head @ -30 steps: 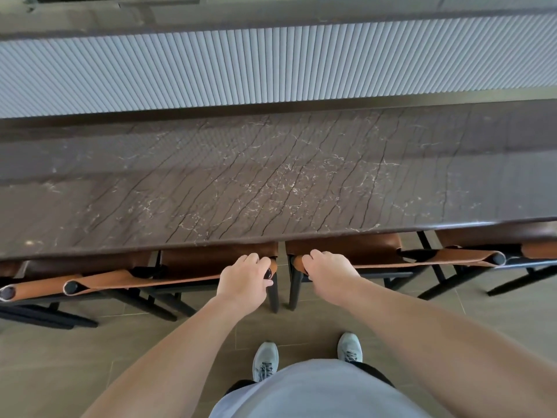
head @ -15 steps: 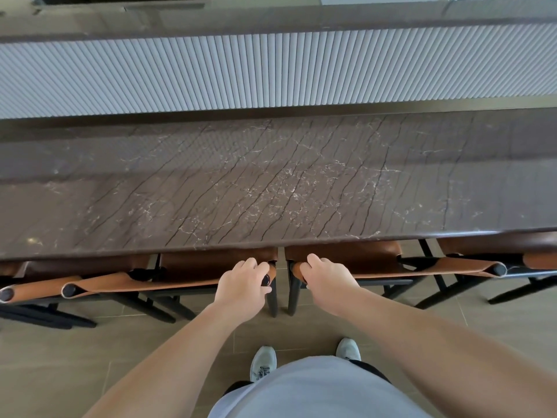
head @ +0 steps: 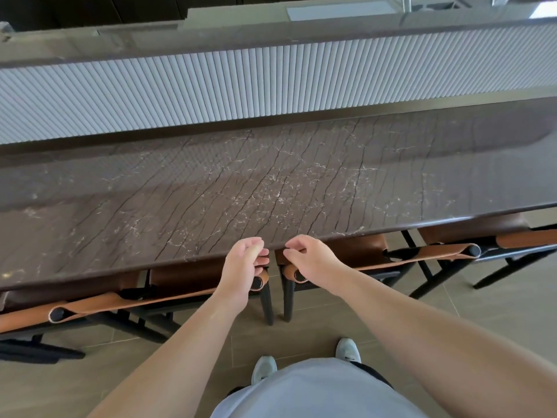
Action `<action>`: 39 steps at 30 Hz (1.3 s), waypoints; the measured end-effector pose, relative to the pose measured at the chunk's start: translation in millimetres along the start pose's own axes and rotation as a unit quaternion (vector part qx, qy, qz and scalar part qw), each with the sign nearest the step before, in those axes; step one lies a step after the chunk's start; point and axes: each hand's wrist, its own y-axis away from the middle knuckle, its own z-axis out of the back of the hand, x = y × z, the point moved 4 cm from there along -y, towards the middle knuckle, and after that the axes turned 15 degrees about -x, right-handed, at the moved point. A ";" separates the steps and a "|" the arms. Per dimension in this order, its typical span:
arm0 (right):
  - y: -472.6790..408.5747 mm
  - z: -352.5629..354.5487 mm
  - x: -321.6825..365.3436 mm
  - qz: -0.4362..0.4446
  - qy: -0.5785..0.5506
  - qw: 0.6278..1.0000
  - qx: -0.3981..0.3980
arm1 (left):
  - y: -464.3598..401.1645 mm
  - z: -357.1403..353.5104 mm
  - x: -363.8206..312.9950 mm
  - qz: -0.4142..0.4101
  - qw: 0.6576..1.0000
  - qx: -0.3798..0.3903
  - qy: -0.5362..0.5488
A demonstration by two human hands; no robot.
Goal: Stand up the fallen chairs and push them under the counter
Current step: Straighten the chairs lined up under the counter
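Two upright chairs with tan leather backs and black frames stand side by side, their seats under the dark marble counter [head: 241, 188]. The left chair [head: 168, 298] and the right chair [head: 422, 256] nearly touch at their inner back posts. My left hand [head: 244, 267] hovers just above the left chair's inner post, fingers loosely curled and holding nothing. Over the right chair's inner post my right hand [head: 312, 257] is likewise loosely curled, at the level of the counter's front edge.
Another chair [head: 21, 319] stands at the far left and one more [head: 521, 239] at the far right, both under the counter. A ribbed grey panel [head: 271, 82] rises behind the counter. My shoes [head: 348, 349] are on the tiled floor close to the chair legs.
Both hands have let go of the chair backs and lifted toward the counter edge. The chairs sit slightly further under the counter than a second ago.
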 end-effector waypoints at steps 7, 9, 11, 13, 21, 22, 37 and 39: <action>16.0 28.2 -5.6 -0.210 -0.383 0.898 -0.054 | 14.1 -22.8 -18.8 0.024 0.994 0.086 0.070; 25.2 34.2 -10.5 -0.221 -0.426 0.875 -0.069 | 19.5 -29.5 -21.9 0.030 0.990 0.110 0.080; 36.1 39.4 -19.4 -0.235 -0.465 0.849 -0.090 | 26.8 -36.4 -22.3 0.036 0.987 0.137 0.080; 47.2 44.5 -30.2 -0.244 -0.492 0.828 -0.113 | 34.3 -44.2 -21.0 0.036 0.982 0.172 0.073; 79.8 88.4 -75.5 -0.249 -0.549 0.780 -0.169 | 74.7 -92.5 -18.7 0.029 0.969 0.241 0.047; 82.7 98.1 -81.9 -0.245 -0.555 0.776 -0.173 | 81.0 -101.0 -18.4 0.027 0.968 0.245 0.046; 143.8 285.8 -241.8 -0.228 -0.556 0.778 -0.184 | 247.2 -285.9 26.6 0.056 0.971 0.229 0.043; 148.6 306.4 -259.6 -0.227 -0.556 0.779 -0.178 | 266.2 -305.3 30.9 0.059 0.972 0.224 0.049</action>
